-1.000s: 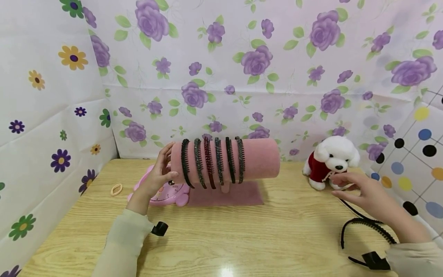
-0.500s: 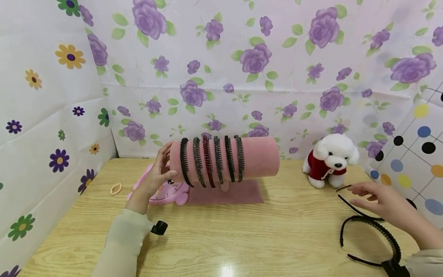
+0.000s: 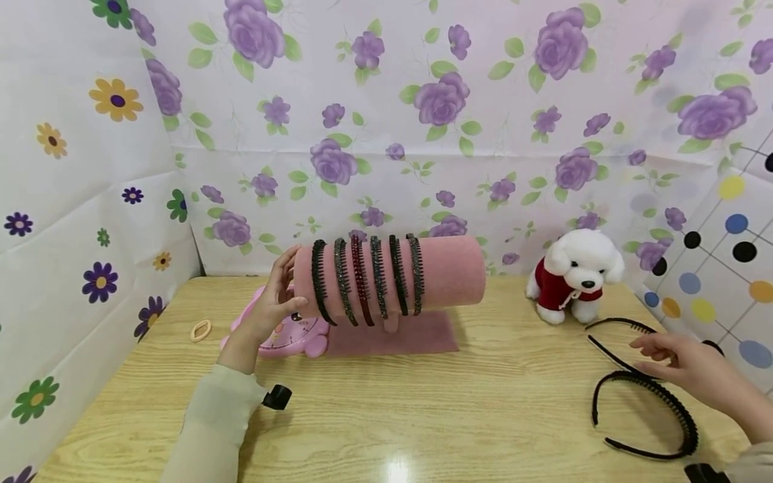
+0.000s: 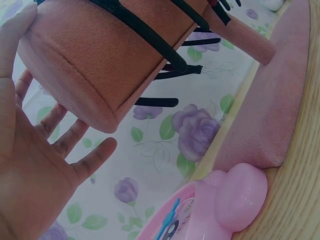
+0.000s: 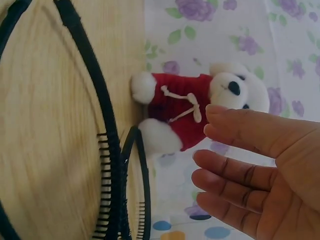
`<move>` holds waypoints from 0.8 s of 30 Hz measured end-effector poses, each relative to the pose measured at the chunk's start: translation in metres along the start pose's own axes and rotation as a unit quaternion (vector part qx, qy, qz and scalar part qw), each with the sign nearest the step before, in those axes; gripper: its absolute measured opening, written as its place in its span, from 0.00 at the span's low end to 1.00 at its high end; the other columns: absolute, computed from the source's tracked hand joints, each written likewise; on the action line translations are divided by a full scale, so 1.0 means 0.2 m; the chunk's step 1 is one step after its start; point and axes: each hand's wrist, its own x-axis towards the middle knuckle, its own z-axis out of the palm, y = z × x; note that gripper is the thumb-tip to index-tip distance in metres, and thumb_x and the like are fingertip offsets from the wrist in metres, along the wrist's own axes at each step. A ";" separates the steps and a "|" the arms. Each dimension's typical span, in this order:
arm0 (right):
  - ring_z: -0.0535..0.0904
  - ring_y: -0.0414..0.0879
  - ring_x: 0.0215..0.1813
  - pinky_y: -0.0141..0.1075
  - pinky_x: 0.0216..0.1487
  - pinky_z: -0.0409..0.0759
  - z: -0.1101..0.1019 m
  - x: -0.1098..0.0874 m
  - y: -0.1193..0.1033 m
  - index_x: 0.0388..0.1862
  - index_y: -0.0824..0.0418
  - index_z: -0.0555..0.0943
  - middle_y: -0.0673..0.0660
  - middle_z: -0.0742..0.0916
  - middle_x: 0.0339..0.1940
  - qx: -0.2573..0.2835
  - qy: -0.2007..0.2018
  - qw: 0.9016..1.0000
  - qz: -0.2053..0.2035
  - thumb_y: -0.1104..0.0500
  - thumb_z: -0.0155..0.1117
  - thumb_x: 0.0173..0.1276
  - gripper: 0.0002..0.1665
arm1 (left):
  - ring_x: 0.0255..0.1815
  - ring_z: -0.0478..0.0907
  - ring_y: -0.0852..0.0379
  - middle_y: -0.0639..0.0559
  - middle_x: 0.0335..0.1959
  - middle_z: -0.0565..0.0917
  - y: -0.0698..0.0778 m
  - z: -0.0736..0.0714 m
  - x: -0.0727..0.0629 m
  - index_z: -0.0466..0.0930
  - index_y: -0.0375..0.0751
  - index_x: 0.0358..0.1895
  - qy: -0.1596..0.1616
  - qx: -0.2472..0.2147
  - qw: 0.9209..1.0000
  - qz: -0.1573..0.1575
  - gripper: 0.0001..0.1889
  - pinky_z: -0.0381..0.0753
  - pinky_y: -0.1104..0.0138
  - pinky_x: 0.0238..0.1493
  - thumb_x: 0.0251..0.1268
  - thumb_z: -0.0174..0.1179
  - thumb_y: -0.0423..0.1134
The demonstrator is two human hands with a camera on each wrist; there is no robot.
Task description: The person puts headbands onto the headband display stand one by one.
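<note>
My left hand point(image 3: 270, 312) grips the left end of a pink plush headband stand point(image 3: 455, 272), thumb in front and fingers behind; the left wrist view shows fingers spread around the end of the padded roll point(image 4: 75, 55). Several toothed headbands circle the roll, among them a glittery red headband point(image 3: 360, 282). My right hand point(image 3: 694, 367) hovers with relaxed fingers over the right side of the table, holding nothing. Beneath and beside it lie two black headbands, a nearer headband point(image 3: 685, 419) and a farther headband point(image 3: 610, 352), overlapping each other.
A white plush dog point(image 3: 568, 278) in a red top sits behind the headbands. A pink clock point(image 3: 290, 339) lies at the stand's left, partly hidden by my arm. A beige ring point(image 3: 201, 330) lies farther left on the wooden table point(image 3: 471, 416). Flowered cloth hangs behind.
My right hand has moved right and towards me, from in front of the plush dog to over the black headbands. My left hand keeps its hold on the stand.
</note>
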 end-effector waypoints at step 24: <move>0.80 0.44 0.33 0.36 0.30 0.76 0.09 -0.07 0.20 0.45 0.70 0.77 0.52 0.84 0.32 -0.015 -0.098 0.993 0.058 0.56 0.70 0.59 0.22 | 0.67 0.58 0.61 0.60 0.73 0.54 -0.01 0.00 0.00 0.40 0.55 0.77 -0.007 -0.003 1.000 -0.002 0.43 0.68 0.73 0.58 0.66 0.59 0.46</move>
